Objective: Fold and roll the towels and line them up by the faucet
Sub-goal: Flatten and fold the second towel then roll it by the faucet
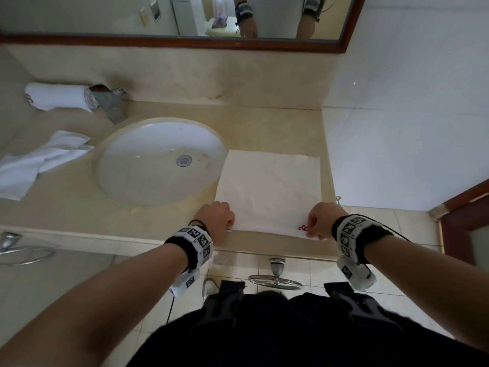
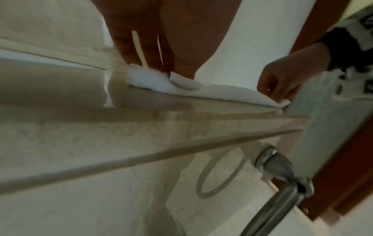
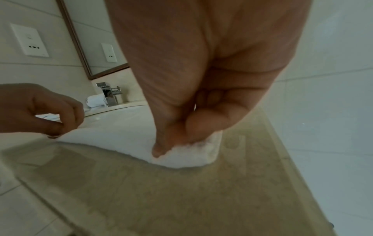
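A white square towel point(image 1: 270, 186) lies flat on the beige counter, right of the sink, with a small red mark near its front right corner. My left hand point(image 1: 217, 217) pinches its front left corner point(image 2: 149, 76) at the counter's edge. My right hand point(image 1: 318, 221) pinches the front right corner point(image 3: 193, 153). A rolled white towel point(image 1: 55, 96) lies at the back left, just left of the faucet point(image 1: 109, 100). Another white towel point(image 1: 39, 161) lies crumpled on the counter, left of the sink.
The oval sink point(image 1: 161, 160) is set in the counter point(image 1: 264, 128) between the towels. A wood-framed mirror point(image 1: 172, 45) runs along the back wall, and a tiled wall point(image 1: 397, 128) bounds the counter's right end. Chrome towel rings point(image 1: 276, 276) hang below the front edge.
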Action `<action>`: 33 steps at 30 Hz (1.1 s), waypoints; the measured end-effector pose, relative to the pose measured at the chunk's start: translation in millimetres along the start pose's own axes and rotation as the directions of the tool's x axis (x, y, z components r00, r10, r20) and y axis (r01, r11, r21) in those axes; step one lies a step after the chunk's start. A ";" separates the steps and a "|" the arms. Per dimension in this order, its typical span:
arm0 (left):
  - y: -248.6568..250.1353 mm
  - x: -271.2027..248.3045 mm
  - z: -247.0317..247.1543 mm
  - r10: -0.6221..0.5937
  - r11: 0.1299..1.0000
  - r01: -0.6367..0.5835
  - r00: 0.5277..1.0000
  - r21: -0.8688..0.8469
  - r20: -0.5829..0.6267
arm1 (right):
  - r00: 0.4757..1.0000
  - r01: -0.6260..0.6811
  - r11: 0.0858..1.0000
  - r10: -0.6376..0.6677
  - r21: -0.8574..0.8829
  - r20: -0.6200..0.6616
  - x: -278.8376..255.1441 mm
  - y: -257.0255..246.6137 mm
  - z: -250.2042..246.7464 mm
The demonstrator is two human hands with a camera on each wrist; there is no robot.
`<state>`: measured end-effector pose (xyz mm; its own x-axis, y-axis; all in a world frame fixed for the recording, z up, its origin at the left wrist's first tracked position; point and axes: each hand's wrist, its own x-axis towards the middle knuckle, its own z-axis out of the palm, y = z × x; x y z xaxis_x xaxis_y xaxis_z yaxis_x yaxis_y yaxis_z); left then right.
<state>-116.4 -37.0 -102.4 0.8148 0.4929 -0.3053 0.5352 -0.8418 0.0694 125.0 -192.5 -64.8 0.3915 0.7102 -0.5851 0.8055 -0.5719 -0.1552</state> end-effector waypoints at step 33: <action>-0.3 0.4 9.4 0.107 0.994 -0.110 0.989 -0.020 -0.104 | 0.949 0.219 0.965 -0.244 -0.141 -0.197 -3.3 17.6 25.7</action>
<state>-118.4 -38.6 -111.5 0.8863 0.4200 -0.1954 0.4468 -0.8863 0.1216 126.4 -215.5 -86.1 0.2629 0.8950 -0.3605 0.9262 -0.3388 -0.1656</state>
